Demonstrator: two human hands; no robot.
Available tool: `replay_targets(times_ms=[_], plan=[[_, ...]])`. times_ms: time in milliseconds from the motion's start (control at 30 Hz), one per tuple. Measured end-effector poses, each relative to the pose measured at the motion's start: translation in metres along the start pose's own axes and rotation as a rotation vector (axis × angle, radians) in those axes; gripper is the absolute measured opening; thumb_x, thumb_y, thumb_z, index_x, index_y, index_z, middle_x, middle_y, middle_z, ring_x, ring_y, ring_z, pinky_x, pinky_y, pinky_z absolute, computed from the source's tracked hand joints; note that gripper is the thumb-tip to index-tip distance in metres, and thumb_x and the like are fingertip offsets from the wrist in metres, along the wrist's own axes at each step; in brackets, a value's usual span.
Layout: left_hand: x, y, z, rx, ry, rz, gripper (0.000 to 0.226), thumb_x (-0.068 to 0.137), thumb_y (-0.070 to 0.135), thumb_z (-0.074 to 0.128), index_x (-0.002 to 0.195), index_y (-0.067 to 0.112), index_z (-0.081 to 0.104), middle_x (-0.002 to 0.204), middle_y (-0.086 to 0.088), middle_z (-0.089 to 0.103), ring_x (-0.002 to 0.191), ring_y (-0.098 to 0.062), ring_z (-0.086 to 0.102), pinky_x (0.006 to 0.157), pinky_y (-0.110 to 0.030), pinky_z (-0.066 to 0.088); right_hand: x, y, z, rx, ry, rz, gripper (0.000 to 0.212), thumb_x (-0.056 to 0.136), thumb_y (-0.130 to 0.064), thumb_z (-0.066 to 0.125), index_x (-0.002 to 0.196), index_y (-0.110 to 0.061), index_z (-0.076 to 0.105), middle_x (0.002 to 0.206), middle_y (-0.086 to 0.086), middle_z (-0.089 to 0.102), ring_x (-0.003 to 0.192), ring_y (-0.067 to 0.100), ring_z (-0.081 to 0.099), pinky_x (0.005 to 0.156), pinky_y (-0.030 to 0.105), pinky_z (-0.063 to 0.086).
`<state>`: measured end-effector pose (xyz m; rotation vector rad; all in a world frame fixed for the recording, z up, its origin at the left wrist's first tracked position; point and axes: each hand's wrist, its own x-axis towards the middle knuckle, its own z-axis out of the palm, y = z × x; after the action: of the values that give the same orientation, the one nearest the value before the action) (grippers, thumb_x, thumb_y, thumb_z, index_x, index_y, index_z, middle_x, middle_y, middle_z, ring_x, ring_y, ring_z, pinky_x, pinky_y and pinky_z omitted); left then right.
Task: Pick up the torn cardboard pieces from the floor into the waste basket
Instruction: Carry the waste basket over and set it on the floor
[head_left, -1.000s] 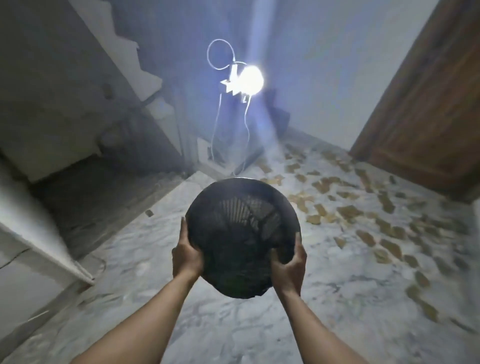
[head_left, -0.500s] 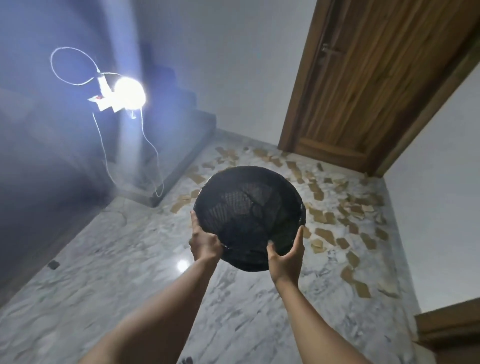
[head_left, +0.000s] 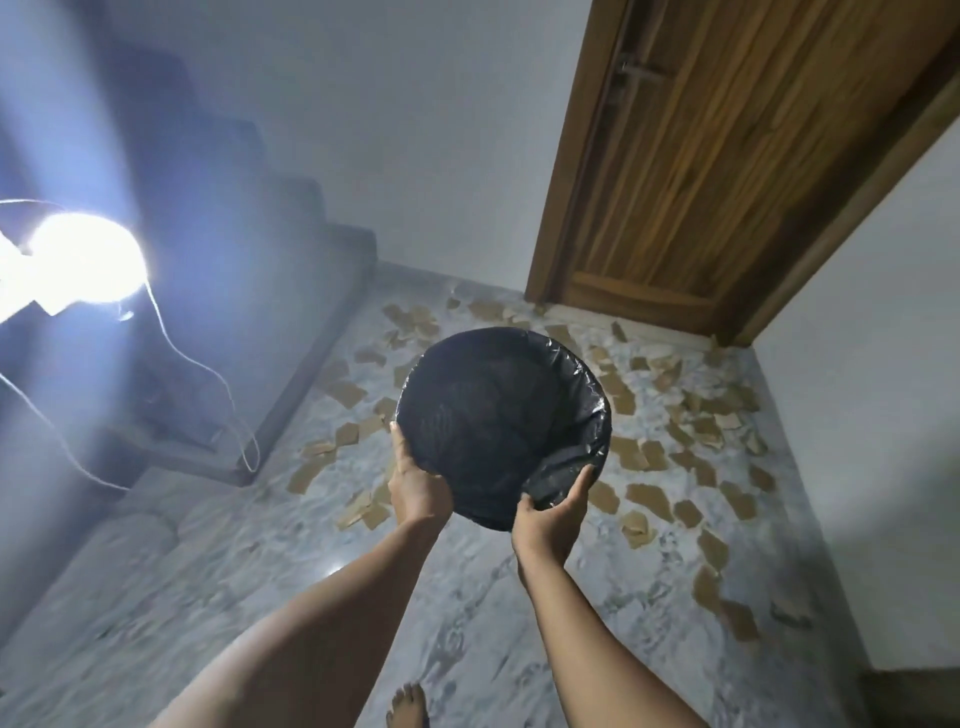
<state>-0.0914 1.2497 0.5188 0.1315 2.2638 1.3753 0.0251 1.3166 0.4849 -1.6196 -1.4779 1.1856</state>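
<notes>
I hold a round black mesh waste basket (head_left: 493, 415), lined with a black plastic bag, in the air in front of me with its opening tilted toward me. My left hand (head_left: 415, 488) grips its left lower rim. My right hand (head_left: 550, 519) grips its near right rim over the crinkled bag. Several torn brown cardboard pieces (head_left: 644, 496) lie scattered over the marble floor (head_left: 467, 613) beyond and to the right of the basket, up to the door.
A wooden door (head_left: 727, 171) stands closed at the back right. A white wall (head_left: 883, 415) runs along the right. Dark stair steps (head_left: 291, 291) rise at the left, with a bright lamp (head_left: 83, 265) and its white cable (head_left: 228, 400). My bare foot (head_left: 408, 706) shows below.
The view has swung to the right, toward the door and the cardboard pieces. The basket, held in both hands, has tilted so its lined opening shows.
</notes>
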Motion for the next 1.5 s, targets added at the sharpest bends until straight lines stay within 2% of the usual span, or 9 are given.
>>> replay_targets(times_ms=[300, 400, 700, 900, 1000, 1133, 1200, 1367, 1500], plan=[[0.132, 0.028, 0.049, 0.111, -0.151, 0.036, 0.078, 0.084, 0.005, 0.031, 0.138, 0.06, 0.019, 0.115, -0.002, 0.063, 0.085, -0.034, 0.062, 0.059, -0.04, 0.053, 0.115, -0.009, 0.088, -0.067, -0.041, 0.132, 0.098, 0.085, -0.003, 0.071, 0.159, -0.03, 0.012, 0.162, 0.006, 0.028, 0.138, 0.028, 0.046, 0.108, 0.042, 0.044], [0.184, 0.025, 0.079, 0.095, -0.221, 0.022, 0.081, 0.082, 0.004, 0.039, 0.132, 0.066, 0.023, 0.118, 0.001, 0.063, 0.095, -0.047, 0.063, 0.064, -0.058, 0.056, 0.164, -0.001, 0.114, -0.098, -0.063, 0.152, 0.096, 0.086, -0.002, 0.071, 0.159, -0.028, 0.013, 0.162, 0.005, 0.028, 0.139, 0.029, 0.045, 0.108, 0.04, 0.044], [0.375, -0.056, 0.211, -0.041, -0.291, -0.142, 0.094, 0.08, -0.014, 0.043, 0.108, 0.076, 0.039, 0.094, -0.011, 0.062, 0.066, -0.035, 0.055, 0.054, -0.043, 0.052, 0.347, 0.113, 0.251, -0.087, -0.136, 0.249, 0.098, 0.088, -0.007, 0.071, 0.157, -0.04, 0.011, 0.16, -0.001, 0.032, 0.131, 0.025, 0.053, 0.1, 0.037, 0.05], [0.541, -0.131, 0.316, -0.021, -0.34, -0.061, 0.09, 0.079, 0.001, 0.048, 0.136, 0.066, 0.024, 0.117, -0.004, 0.063, 0.09, -0.036, 0.068, 0.063, -0.059, 0.058, 0.481, 0.198, 0.373, -0.002, -0.114, 0.199, 0.095, 0.089, -0.009, 0.071, 0.157, -0.038, 0.011, 0.16, 0.004, 0.031, 0.14, 0.024, 0.043, 0.11, 0.041, 0.043], [0.622, -0.148, 0.358, -0.086, -0.349, 0.008, 0.088, 0.078, -0.002, 0.047, 0.142, 0.054, 0.026, 0.115, -0.001, 0.06, 0.097, -0.042, 0.063, 0.064, -0.062, 0.057, 0.546, 0.22, 0.433, 0.051, -0.119, 0.111, 0.091, 0.092, -0.011, 0.069, 0.158, -0.034, 0.012, 0.162, 0.003, 0.025, 0.142, 0.023, 0.038, 0.11, 0.03, 0.038], [0.745, -0.154, 0.407, -0.118, -0.355, 0.144, 0.083, 0.09, -0.004, 0.047, 0.149, 0.043, 0.013, 0.13, -0.006, 0.054, 0.101, -0.038, 0.064, 0.062, -0.051, 0.061, 0.65, 0.238, 0.528, 0.183, -0.188, -0.03, 0.091, 0.093, -0.011, 0.067, 0.157, -0.038, 0.007, 0.161, 0.004, 0.025, 0.138, 0.025, 0.042, 0.11, 0.036, 0.04], [0.797, -0.16, 0.433, -0.163, -0.348, 0.196, 0.081, 0.094, -0.004, 0.046, 0.151, 0.038, 0.008, 0.134, -0.004, 0.051, 0.101, -0.036, 0.065, 0.055, -0.036, 0.06, 0.696, 0.252, 0.569, 0.332, -0.265, -0.026, 0.09, 0.094, -0.003, 0.062, 0.155, -0.043, 0.011, 0.159, -0.003, 0.023, 0.133, 0.026, 0.042, 0.096, 0.052, 0.053], [0.884, -0.177, 0.473, -0.343, -0.286, 0.198, 0.096, 0.094, -0.012, 0.046, 0.154, 0.037, -0.011, 0.134, -0.003, 0.048, 0.102, -0.032, 0.063, 0.065, -0.037, 0.06, 0.762, 0.27, 0.63, 0.375, -0.384, -0.104, 0.081, 0.095, 0.004, 0.06, 0.157, -0.031, 0.02, 0.156, -0.001, 0.029, 0.123, 0.021, 0.048, 0.062, 0.022, 0.058], [0.92, -0.186, 0.49, -0.397, -0.266, 0.247, 0.093, 0.096, -0.007, 0.048, 0.154, 0.036, -0.01, 0.125, -0.003, 0.053, 0.086, -0.025, 0.066, 0.05, -0.03, 0.059, 0.796, 0.277, 0.654, 0.367, -0.48, -0.143, 0.081, 0.096, 0.002, 0.059, 0.158, -0.028, 0.017, 0.162, 0.005, 0.022, 0.132, 0.026, 0.048, 0.094, 0.04, 0.056]])
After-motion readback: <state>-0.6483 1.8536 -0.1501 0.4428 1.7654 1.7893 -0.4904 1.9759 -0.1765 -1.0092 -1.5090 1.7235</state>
